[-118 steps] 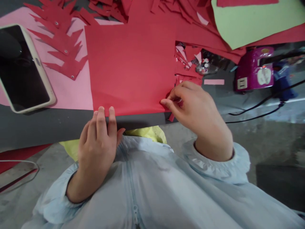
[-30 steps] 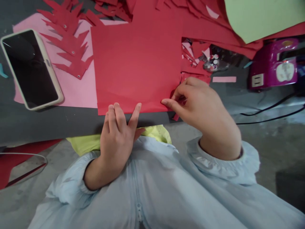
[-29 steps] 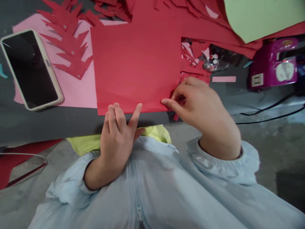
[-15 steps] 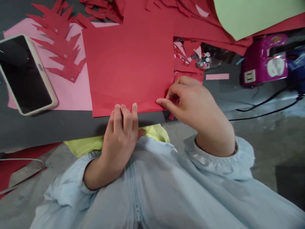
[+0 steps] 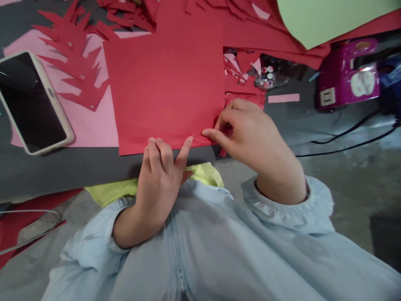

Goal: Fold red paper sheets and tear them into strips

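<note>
A large sheet of red paper (image 5: 166, 88) lies at the table's near edge, with a slight crease along its near side. My left hand (image 5: 161, 175) rests its stretched fingertips on that near edge, the index finger spread away from the others towards the right. At the sheet's near right corner my right hand (image 5: 242, 131) is closed in a pinch, thumb and fingertips on the red paper. The right hand's other fingers are curled and partly hidden. Red scraps show beside and under this hand.
On the left a phone (image 5: 33, 104) lies on pink paper (image 5: 94, 131) near spiky red cut-outs (image 5: 83, 77) with small eyes. To the right are a pink strip (image 5: 283, 98), a bag of googly eyes (image 5: 267, 77), a purple power socket (image 5: 347, 75) with cables, and green paper (image 5: 332, 21).
My left index finger has swung right along the paper's near edge, apart from the other fingers. My right hand keeps its pinch; the view has shifted slightly.
</note>
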A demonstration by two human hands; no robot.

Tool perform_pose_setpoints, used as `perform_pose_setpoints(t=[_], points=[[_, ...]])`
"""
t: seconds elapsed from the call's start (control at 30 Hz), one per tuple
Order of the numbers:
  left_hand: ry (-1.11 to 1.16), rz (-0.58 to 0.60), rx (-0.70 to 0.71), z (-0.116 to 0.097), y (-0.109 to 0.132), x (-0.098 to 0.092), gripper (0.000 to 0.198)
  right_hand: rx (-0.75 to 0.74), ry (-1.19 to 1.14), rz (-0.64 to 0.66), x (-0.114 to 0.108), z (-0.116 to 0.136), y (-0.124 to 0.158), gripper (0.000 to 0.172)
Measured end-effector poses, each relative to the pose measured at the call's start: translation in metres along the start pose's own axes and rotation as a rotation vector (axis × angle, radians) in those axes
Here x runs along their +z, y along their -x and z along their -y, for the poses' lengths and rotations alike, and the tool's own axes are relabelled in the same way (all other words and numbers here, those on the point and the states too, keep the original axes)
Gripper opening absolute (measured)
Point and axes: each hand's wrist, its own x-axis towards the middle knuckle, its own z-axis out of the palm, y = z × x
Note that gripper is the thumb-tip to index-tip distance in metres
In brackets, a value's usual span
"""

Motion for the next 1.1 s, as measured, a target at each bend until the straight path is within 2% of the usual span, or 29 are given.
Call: perform_pose_setpoints(t=[0.27,0.6,0.77,0.9,1.1], points=[[0.109,0.035,-0.058,0.005,0.015,-0.002,0.054,-0.024,-0.01,-0.026,0.001,-0.003,0.001,0.029],[0.1,-0.003,-0.138,0.004,0.022,0.006,0.061,-0.048,-0.024,-0.068,0.004,-0.005,0.002,0.031],[0.195,0.073,-0.178,0.003,0.021,0.005,0.062,-0.042,-0.03,-0.033,0.002,-0.003,0.001,0.031],[0.182,0.077,-0.181,0.002,0.019,0.005,0.063,-0.039,-0.03,-0.018,0.001,-0.003,0.001,0.031],[0.298,0.141,-0.264,-0.001,0.017,0.004,0.065,-0.026,-0.032,0.004,0.001,-0.003,0.0,0.029]])
